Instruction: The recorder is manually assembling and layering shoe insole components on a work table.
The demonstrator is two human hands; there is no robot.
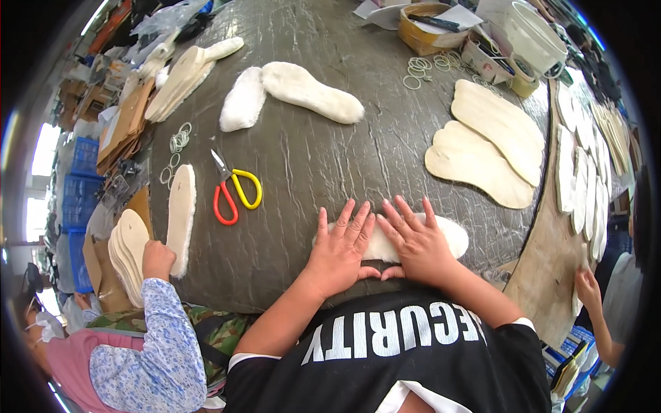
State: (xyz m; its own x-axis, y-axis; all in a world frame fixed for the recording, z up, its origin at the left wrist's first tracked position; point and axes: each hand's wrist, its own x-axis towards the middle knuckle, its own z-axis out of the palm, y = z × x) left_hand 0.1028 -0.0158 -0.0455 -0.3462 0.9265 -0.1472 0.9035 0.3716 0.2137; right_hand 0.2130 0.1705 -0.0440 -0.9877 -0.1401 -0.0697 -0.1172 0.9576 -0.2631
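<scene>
A white fleecy insole (pixel 449 236) lies crosswise on the dark table close to my body. My left hand (pixel 342 242) rests flat over its left end with fingers spread. Beside it, my right hand (pixel 417 242) presses flat on the middle, fingers apart, the two thumbs almost meeting at the near edge. My hands hide much of the insole. Scissors (pixel 233 189) with one red and one yellow handle lie partly open to the left. Farther off are two fleecy insoles, one long (pixel 313 92) and one partly overlapped (pixel 243 100). Cream insole pieces (pixel 482 164) lie stacked at the right.
Rubber bands (pixel 418 67) lie near a round tub (pixel 421 38) and a white bucket (pixel 533 36) at the back right. A co-worker's hand (pixel 159 259) is by an insole stack (pixel 129 251) at left. Another person's hand (pixel 586 289) shows at right, near rows of insoles (pixel 582 175).
</scene>
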